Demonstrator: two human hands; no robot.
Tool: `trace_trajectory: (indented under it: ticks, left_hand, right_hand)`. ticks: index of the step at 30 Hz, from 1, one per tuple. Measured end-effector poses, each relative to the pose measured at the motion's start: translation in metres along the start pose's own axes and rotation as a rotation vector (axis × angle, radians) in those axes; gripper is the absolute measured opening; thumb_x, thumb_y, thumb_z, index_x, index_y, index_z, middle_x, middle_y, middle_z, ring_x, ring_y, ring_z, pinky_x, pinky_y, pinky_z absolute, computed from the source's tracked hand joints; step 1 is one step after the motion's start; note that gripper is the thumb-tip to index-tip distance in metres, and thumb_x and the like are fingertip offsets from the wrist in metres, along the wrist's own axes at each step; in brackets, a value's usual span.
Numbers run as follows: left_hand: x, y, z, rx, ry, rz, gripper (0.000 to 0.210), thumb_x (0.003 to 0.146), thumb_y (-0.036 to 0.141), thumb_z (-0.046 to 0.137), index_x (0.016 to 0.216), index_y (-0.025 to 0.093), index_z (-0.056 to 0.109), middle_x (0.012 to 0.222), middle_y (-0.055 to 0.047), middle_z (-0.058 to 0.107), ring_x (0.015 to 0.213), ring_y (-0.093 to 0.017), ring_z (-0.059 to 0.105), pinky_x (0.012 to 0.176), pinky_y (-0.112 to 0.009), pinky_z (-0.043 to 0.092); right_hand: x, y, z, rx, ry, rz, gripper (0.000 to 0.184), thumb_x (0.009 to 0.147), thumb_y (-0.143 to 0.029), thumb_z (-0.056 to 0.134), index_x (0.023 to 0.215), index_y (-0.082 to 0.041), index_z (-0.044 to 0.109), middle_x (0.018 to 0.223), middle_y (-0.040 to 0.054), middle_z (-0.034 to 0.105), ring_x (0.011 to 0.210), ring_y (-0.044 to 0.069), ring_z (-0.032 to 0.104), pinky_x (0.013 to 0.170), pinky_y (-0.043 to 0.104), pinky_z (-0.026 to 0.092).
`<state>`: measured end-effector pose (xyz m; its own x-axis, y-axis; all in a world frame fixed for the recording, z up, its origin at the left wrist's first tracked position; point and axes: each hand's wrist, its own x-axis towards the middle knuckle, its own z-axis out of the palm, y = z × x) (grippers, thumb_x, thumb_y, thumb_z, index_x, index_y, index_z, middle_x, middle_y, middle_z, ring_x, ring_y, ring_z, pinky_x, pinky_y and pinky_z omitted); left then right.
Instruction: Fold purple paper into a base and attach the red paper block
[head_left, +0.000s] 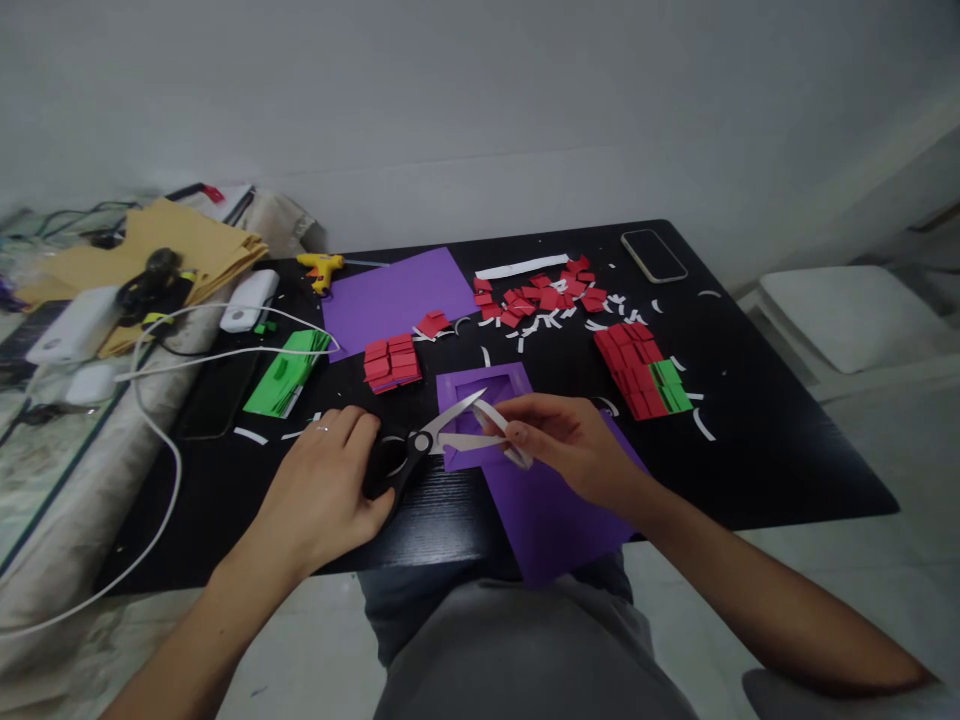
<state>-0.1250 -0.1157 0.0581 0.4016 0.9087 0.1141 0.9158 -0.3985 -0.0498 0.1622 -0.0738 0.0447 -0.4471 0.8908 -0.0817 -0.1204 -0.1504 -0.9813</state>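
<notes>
My left hand point(326, 485) is closed on the black handles of a pair of scissors point(424, 440). The scissor blades are apart and point toward my right hand point(566, 440), which pinches a curled white strip point(517, 455) between thumb and fingers. Part of the strip lies by the blades; whether they touch it I cannot tell. Beneath both, a folded purple paper piece point(491, 378) rests on the black table. Under my right hand a purple sheet point(540, 530) hangs over the table's front edge.
Red paper pieces point(544, 297) and white scraps lie at the back. Stacks of red squares point(392, 362), green paper point(286, 375) and red-green squares point(641, 370) stand around. A yellow glue gun point(321, 268), a phone point(654, 255) and a white cable point(178, 450) are nearby.
</notes>
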Motion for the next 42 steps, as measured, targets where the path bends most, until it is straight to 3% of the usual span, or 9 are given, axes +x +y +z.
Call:
trace_trajectory:
  ticks: [4, 10, 15, 25, 32, 37, 42]
  left_hand:
    - [-0.001, -0.003, -0.001, 0.009, 0.007, -0.006, 0.021, 0.077, 0.029, 0.06, 0.096, 0.021, 0.054, 0.095, -0.013, 0.061, 0.088, -0.035, 0.06, 0.077, -0.047, 0.049]
    - [-0.004, -0.008, -0.005, 0.041, 0.023, 0.015, 0.025, 0.078, 0.031, 0.06, 0.1, 0.02, 0.055, 0.099, -0.015, 0.062, 0.09, -0.036, 0.06, 0.08, -0.048, 0.051]
    - [-0.008, -0.009, -0.008, 0.102, 0.056, 0.012, 0.03, 0.077, 0.033, 0.06, 0.103, 0.019, 0.056, 0.105, -0.017, 0.063, 0.095, -0.038, 0.06, 0.083, -0.05, 0.051]
    - [-0.01, -0.002, -0.01, 0.132, 0.083, 0.038, 0.029, 0.079, 0.032, 0.059, 0.104, 0.019, 0.057, 0.106, -0.018, 0.063, 0.097, -0.039, 0.06, 0.082, -0.05, 0.05]
    - [-0.012, -0.002, -0.011, 0.125, 0.089, 0.064, 0.031, 0.078, 0.032, 0.059, 0.105, 0.017, 0.056, 0.105, -0.019, 0.063, 0.094, -0.038, 0.06, 0.079, -0.051, 0.049]
    - [-0.014, -0.001, -0.009, 0.082, 0.088, 0.08, 0.031, 0.076, 0.029, 0.06, 0.105, 0.018, 0.056, 0.105, -0.017, 0.064, 0.094, -0.036, 0.06, 0.08, -0.048, 0.05]
    - [-0.014, -0.012, -0.006, 0.018, 0.099, 0.009, 0.031, 0.076, 0.028, 0.06, 0.105, 0.017, 0.057, 0.108, -0.017, 0.065, 0.095, -0.035, 0.062, 0.082, -0.047, 0.05]
  right_hand:
    - [-0.005, 0.0, -0.002, -0.014, -0.065, -0.028, 0.028, 0.089, -0.036, 0.081, 0.116, -0.027, 0.079, 0.106, 0.0049, 0.078, 0.092, 0.019, 0.072, 0.084, 0.036, 0.06]
    - [-0.007, -0.002, -0.001, -0.235, -0.022, -0.16, 0.022, 0.091, -0.031, 0.078, 0.112, -0.028, 0.081, 0.108, 0.0064, 0.074, 0.096, 0.021, 0.07, 0.084, 0.037, 0.059]
    - [-0.006, -0.001, -0.001, -0.228, 0.011, -0.149, 0.024, 0.09, -0.032, 0.079, 0.114, -0.027, 0.081, 0.106, 0.0059, 0.076, 0.099, 0.022, 0.072, 0.087, 0.037, 0.061]
    - [-0.003, 0.003, 0.0, -0.056, 0.044, 0.013, 0.023, 0.085, -0.035, 0.085, 0.104, -0.024, 0.082, 0.094, 0.0031, 0.08, 0.084, 0.019, 0.076, 0.083, 0.037, 0.065]
    - [-0.001, 0.007, 0.003, -0.092, 0.087, 0.008, 0.023, 0.084, -0.036, 0.085, 0.103, -0.023, 0.082, 0.096, 0.0039, 0.08, 0.085, 0.019, 0.074, 0.082, 0.037, 0.063]
    - [0.005, 0.013, 0.005, -0.07, 0.091, -0.044, 0.034, 0.085, -0.031, 0.084, 0.117, -0.026, 0.076, 0.084, -0.0016, 0.072, 0.073, 0.013, 0.067, 0.072, 0.03, 0.058]
    - [0.007, 0.014, 0.004, -0.111, 0.057, -0.053, 0.017, 0.087, -0.035, 0.081, 0.097, -0.021, 0.079, 0.085, 0.0013, 0.073, 0.073, 0.014, 0.065, 0.072, 0.031, 0.055]
